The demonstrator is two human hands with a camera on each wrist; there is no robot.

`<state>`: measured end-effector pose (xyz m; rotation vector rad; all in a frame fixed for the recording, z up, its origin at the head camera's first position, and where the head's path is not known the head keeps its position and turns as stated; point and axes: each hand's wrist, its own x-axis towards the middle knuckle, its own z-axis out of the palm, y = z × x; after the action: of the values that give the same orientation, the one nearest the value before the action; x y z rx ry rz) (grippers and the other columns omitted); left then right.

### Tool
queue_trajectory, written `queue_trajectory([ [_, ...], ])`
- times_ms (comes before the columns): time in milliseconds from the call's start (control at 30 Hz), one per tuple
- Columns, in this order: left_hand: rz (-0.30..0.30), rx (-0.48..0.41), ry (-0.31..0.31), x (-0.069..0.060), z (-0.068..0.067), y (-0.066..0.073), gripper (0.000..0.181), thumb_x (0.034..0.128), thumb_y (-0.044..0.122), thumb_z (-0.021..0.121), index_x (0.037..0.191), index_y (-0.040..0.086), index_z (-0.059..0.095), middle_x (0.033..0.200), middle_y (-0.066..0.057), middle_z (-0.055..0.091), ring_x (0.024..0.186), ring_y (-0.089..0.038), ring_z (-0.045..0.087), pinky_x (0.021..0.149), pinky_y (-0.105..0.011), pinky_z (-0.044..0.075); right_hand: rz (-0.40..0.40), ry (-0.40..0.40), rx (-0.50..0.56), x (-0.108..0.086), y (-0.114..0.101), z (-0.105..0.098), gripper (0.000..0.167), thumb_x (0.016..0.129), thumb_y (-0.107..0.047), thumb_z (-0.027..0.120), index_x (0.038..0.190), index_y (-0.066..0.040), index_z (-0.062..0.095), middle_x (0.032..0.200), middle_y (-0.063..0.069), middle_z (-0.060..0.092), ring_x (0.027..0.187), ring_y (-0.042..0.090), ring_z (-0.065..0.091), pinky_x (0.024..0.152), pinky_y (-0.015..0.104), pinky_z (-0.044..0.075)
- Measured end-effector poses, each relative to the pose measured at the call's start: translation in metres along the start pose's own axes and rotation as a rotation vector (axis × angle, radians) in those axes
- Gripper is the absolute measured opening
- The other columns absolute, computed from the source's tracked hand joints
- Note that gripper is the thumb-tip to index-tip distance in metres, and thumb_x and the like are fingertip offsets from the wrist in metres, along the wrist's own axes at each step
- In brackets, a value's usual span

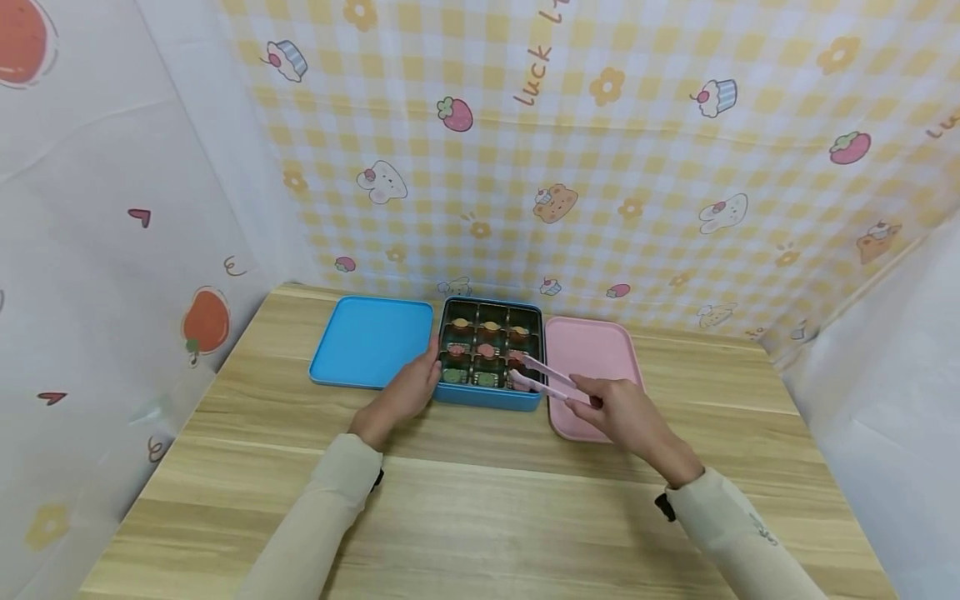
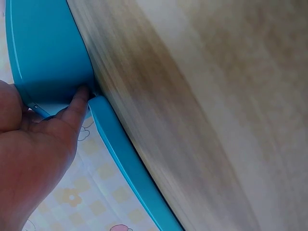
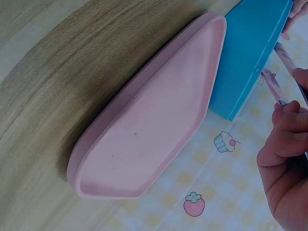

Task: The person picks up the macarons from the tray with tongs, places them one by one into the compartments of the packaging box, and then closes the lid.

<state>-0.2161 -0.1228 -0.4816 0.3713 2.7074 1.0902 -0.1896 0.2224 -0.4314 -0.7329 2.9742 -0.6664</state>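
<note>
A blue tin box [image 1: 487, 397] stands mid-table, its dark divider forming several compartments. Wrapped candies lie in them: yellow candies [image 1: 491, 326] at the back, red candies [image 1: 487, 351] in the middle row, green candies [image 1: 486, 379] at the front. My left hand [image 1: 408, 385] rests against the box's left side; in the left wrist view its fingers [image 2: 72, 113] touch the blue wall low down. My right hand [image 1: 618, 412] grips pink tongs [image 1: 552, 372], whose spread tips are over the box's front right compartments. What lies between the tips is too small to tell.
A blue lid-like tray [image 1: 372, 342] lies flat left of the box. Close on the right is a pink tray [image 1: 596, 346], partly under my right hand; its visible inside is bare. Behind the wooden table [image 1: 480, 517] hangs a yellow checked cloth [image 1: 495, 167].
</note>
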Motion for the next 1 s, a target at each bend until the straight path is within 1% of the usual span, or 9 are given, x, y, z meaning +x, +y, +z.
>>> queue_trajectory([
  [100,-0.002,-0.001,0.0,0.001,0.0,-0.001,0.061,0.1096,0.016,0.032,0.157,-0.004,0.0,0.158,-0.025,0.026,0.145,-0.036,0.029,0.117,-0.05,0.03,0.039,0.028,0.028,-0.002,0.002,0.002,0.042,0.093,-0.027,0.071,0.13,-0.006,0.067,0.062,-0.008,0.049,0.052,0.004,0.04,0.044,0.019,0.031],
  [200,-0.007,-0.005,0.0,0.002,0.001,-0.002,0.061,0.1096,0.017,0.032,0.157,-0.004,0.0,0.158,-0.025,0.025,0.146,-0.036,0.029,0.117,-0.05,0.03,0.096,0.063,0.04,-0.004,0.007,0.004,0.045,0.095,-0.029,0.069,0.132,-0.005,0.064,0.063,-0.005,0.05,0.052,0.007,0.04,0.043,0.02,0.031],
  [300,-0.008,-0.007,-0.002,0.002,0.001,-0.002,0.061,0.1096,0.017,0.032,0.157,-0.004,-0.001,0.158,-0.025,0.024,0.146,-0.036,0.028,0.117,-0.05,0.03,0.148,0.116,0.046,-0.006,0.013,0.009,0.046,0.095,-0.03,0.068,0.132,-0.002,0.064,0.062,-0.003,0.05,0.05,0.007,0.039,0.042,0.021,0.03],
  [433,-0.008,-0.002,0.002,0.002,0.001,-0.002,0.061,0.1096,0.016,0.032,0.157,-0.003,-0.001,0.157,-0.026,0.026,0.145,-0.037,0.03,0.117,-0.05,0.031,0.204,0.2,0.054,-0.01,0.023,0.016,0.042,0.095,-0.028,0.067,0.127,0.0,0.065,0.061,-0.002,0.05,0.048,0.008,0.038,0.042,0.022,0.029],
  [567,-0.001,0.008,0.004,0.001,0.001,-0.002,0.061,0.1095,0.016,0.032,0.157,-0.004,-0.002,0.157,-0.027,0.027,0.145,-0.038,0.03,0.116,-0.051,0.031,0.261,0.246,0.043,-0.014,0.03,0.022,0.036,0.095,-0.025,0.067,0.119,0.002,0.066,0.059,-0.002,0.048,0.047,0.008,0.036,0.041,0.022,0.027],
  [667,0.003,0.008,0.003,0.002,0.002,-0.003,0.061,0.1096,0.016,0.031,0.157,-0.004,-0.001,0.157,-0.026,0.025,0.145,-0.038,0.029,0.117,-0.051,0.03,0.314,0.251,0.035,-0.016,0.033,0.026,0.031,0.095,-0.025,0.065,0.112,0.001,0.066,0.058,-0.001,0.046,0.047,0.009,0.035,0.04,0.022,0.025],
  [767,0.003,-0.001,0.004,0.002,0.002,-0.004,0.061,0.1096,0.017,0.031,0.157,-0.004,-0.001,0.158,-0.026,0.024,0.146,-0.037,0.028,0.117,-0.05,0.03,0.372,0.235,0.026,-0.017,0.036,0.029,0.032,0.095,-0.027,0.063,0.112,0.0,0.066,0.06,0.0,0.047,0.047,0.011,0.037,0.04,0.024,0.026],
  [900,0.008,-0.01,0.002,0.002,0.002,-0.004,0.061,0.1096,0.016,0.032,0.157,-0.005,0.0,0.158,-0.026,0.025,0.146,-0.036,0.028,0.117,-0.05,0.031,0.431,0.198,0.013,-0.017,0.039,0.031,0.037,0.096,-0.03,0.06,0.116,0.001,0.065,0.063,0.002,0.052,0.05,0.015,0.043,0.042,0.027,0.03],
  [1000,0.008,-0.008,0.001,0.002,0.002,-0.004,0.061,0.1096,0.016,0.032,0.157,-0.004,-0.001,0.158,-0.026,0.025,0.145,-0.036,0.029,0.116,-0.05,0.031,0.46,0.171,-0.002,-0.017,0.041,0.033,0.041,0.096,-0.031,0.059,0.12,0.003,0.062,0.067,0.004,0.056,0.053,0.017,0.048,0.044,0.029,0.033],
])
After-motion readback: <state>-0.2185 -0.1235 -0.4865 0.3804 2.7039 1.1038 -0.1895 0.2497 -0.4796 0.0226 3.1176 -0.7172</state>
